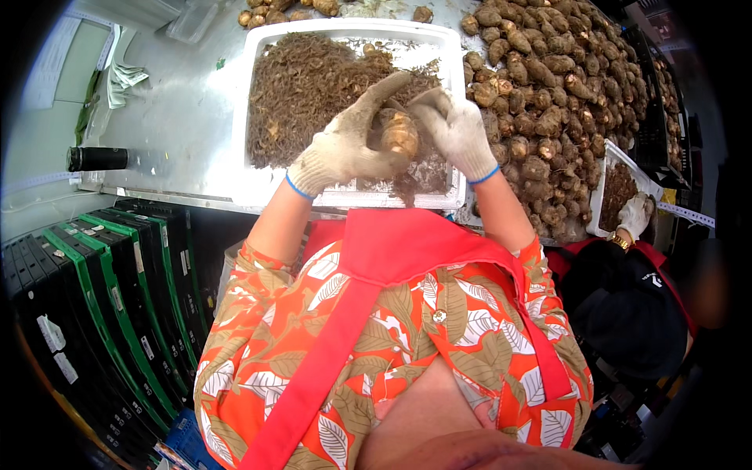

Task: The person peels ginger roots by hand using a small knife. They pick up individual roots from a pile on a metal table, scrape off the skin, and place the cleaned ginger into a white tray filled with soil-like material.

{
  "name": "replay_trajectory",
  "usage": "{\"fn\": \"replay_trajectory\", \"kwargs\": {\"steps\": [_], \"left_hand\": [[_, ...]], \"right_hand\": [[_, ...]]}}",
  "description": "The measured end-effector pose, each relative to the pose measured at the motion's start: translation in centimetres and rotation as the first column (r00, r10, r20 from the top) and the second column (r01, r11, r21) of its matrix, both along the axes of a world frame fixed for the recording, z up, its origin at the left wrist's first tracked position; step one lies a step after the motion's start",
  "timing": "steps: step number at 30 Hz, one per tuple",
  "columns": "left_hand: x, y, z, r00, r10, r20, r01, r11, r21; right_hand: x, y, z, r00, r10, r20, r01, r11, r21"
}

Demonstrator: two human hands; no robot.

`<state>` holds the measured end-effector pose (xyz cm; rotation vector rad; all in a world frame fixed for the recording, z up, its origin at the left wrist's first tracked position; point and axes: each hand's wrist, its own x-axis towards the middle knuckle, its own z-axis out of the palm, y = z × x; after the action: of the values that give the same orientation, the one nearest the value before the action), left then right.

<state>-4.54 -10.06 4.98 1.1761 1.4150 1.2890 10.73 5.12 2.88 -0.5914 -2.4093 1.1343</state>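
Observation:
Both my hands wear dirty white knit gloves above a white foam tray (460, 76). My left hand (358, 138) is curved around a brown taro corm (400, 134), its thumb and fingers on either side. The corm is partly peeled, with pale orange-brown flesh showing. My right hand (455, 123) is bent close to the corm's right side, its fingertips curled; whether it grips anything is hidden. Brown fibrous peelings (299, 88) heap up in the tray, mostly on its left.
A large pile of taro corms (546, 111) lies right of the tray, more corms (288, 12) behind it. A black cylinder (97, 158) lies on the metal table (176, 117). Black and green crates (111, 282) stand lower left. At right, a co-worker's gloved hand (636, 216) is by another foam tray (596, 194).

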Motion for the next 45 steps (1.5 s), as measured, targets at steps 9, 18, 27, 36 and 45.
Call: {"fn": "replay_trajectory", "kwargs": {"steps": [9,18,27,36,45], "left_hand": [[0.7,0.4,-3.0,0.956,0.114,0.269,-0.107,0.993,-0.043],[1.4,1.2,-5.7,0.521,-0.041,0.853,-0.06,0.995,0.085],[3.4,1.5,-4.9,0.4,0.166,0.901,-0.155,0.982,-0.111],[2.5,1.8,-6.6,0.079,0.064,0.995,-0.11,0.992,-0.055],[3.1,2.2,-7.0,0.481,0.183,0.857,-0.255,0.965,-0.063]], "right_hand": [[1.0,-2.2,1.6,0.962,0.008,-0.272,-0.124,0.902,-0.413],[1.2,0.7,-2.2,0.939,-0.243,0.242,0.247,0.969,0.015],[-1.4,-3.1,-0.4,0.912,0.022,-0.411,-0.023,1.0,0.003],[1.0,1.5,-5.7,0.963,-0.262,-0.06,0.252,0.958,-0.14],[-1.5,-2.5,-1.4,0.925,-0.199,-0.325,0.032,0.89,-0.455]]}}
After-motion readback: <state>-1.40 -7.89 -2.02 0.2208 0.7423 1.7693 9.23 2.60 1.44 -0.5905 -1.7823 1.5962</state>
